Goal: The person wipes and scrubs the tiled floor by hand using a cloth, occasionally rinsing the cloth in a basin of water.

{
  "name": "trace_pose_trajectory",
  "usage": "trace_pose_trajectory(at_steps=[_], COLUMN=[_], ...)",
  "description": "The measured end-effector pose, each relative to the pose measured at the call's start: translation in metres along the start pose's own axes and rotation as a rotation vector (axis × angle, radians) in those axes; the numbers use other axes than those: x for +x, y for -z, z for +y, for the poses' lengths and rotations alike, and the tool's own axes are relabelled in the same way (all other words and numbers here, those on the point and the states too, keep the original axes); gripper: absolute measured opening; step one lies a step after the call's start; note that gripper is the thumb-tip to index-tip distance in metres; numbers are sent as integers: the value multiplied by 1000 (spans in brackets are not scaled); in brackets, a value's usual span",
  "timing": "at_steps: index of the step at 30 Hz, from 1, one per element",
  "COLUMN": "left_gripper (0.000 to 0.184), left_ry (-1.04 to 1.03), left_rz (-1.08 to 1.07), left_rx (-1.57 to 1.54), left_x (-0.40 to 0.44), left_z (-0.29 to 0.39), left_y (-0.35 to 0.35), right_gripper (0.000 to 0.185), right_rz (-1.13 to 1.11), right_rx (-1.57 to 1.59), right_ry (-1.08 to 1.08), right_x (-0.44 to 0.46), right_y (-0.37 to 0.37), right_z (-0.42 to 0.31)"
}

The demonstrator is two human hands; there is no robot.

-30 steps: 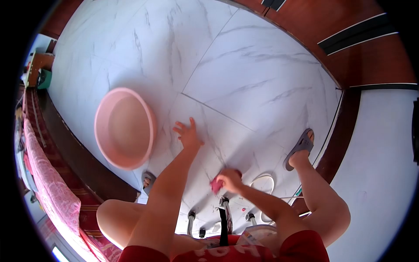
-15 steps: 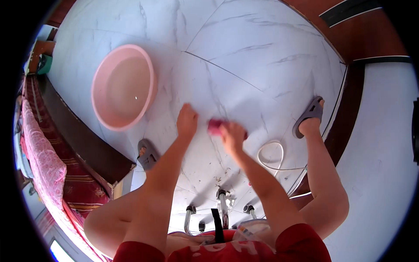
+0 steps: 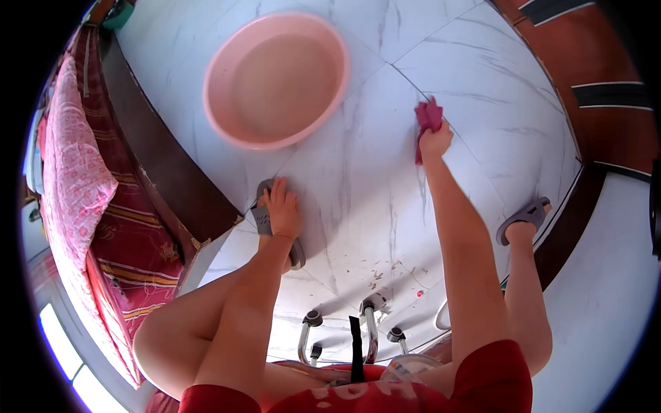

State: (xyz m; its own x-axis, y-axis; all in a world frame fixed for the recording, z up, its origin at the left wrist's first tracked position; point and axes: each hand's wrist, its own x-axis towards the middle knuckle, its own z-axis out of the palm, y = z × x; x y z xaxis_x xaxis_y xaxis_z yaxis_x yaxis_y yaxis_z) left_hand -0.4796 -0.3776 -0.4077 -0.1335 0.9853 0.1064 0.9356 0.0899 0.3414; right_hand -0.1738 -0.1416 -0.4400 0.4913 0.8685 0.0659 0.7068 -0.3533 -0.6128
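Note:
My right hand (image 3: 436, 142) grips a dark pink cloth (image 3: 429, 115), which spills out on both sides of the fist against the marbled floor. The arm is stretched forward and to the right of the basin. My left hand (image 3: 283, 212) is open, fingers extended, over the grey slipper (image 3: 263, 219) on my left foot; whether it touches the slipper I cannot tell. A round pink basin (image 3: 219, 117) with cloudy water stands ahead of the left hand.
Crumbs of debris (image 3: 377, 275) and a small red bit (image 3: 420, 293) lie near the chrome stool legs (image 3: 370, 330). A bed with a pink cover (image 3: 72, 165) lines the left. Brown cabinetry (image 3: 585, 55) and my other slipper (image 3: 525, 217) are at the right.
My right hand has moved forward and right with the cloth. My left hand has opened and come back to the left slipper. The view has shifted, and the basin appears larger and further right.

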Motion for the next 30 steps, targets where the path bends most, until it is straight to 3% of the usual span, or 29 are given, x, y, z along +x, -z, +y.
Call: trace_pose_trajectory(at_steps=[3,5,6,7,8,10,12,13,15,17,18,19,20,23,26,27,29,30], left_gripper=[4,4,4,4,4,4,4,4,5,5,6,6,6,6,6,6,6,6], left_ry=[-15,-14,-18,-11,-5,2,2,2,-16,-4,10,20,7,-12,-14,-8,-21,-28], left_rz=[-30,-30,-30,-33,-25,-14,28,30,27,22,8,5,21,48,34,24,31,41], left_rx=[4,-11,-15,-16,-43,-63,-128,-124,-132,-124,-121,-120,-122,-129,-122,-111,-117,-125], left_x=[-1,1,0,0,0,0,1,-1,-3,-4,-6,-8,-8,-6,-5,-5,-5,-5], left_z=[0,3,4,4,2,1,2,2,-1,-2,-3,-3,-2,-2,-2,-3,-3,-3], left_y=[-3,-5,-5,-7,-7,-4,0,1,3,2,1,1,3,2,2,2,3,2], right_gripper=[30,22,19,18,16,17,14,12,9,8,13,20,26,32,35,35,20,16], right_rz=[-36,-179,-281,-367,-426,-480,-913,-1003,-1258,-1259,-1208,-936,-666,-159,-146,-143,-178,-287], right_rx=[-181,-106,-156,14,-81,-43,-192,12,-13,263,192,351,379,184,69,71,-216,-137], right_ry=[79,249,621,710,897,1075,1202,1217,1387,1144,849,657,633,669,316,313,440,596], right_x=[-8,-37,-71,-102,-136,-197,-246,-264,-289,-282,-268,-245,-222,-100,-31,-39,-67,-92], right_y=[-27,-70,-46,-53,-43,-20,24,52,87,104,108,106,73,29,-23,-31,-49,-52], right_z=[-47,-52,-78,-80,-79,-57,-26,-9,30,43,32,16,38,-2,-36,-47,-74,-78])
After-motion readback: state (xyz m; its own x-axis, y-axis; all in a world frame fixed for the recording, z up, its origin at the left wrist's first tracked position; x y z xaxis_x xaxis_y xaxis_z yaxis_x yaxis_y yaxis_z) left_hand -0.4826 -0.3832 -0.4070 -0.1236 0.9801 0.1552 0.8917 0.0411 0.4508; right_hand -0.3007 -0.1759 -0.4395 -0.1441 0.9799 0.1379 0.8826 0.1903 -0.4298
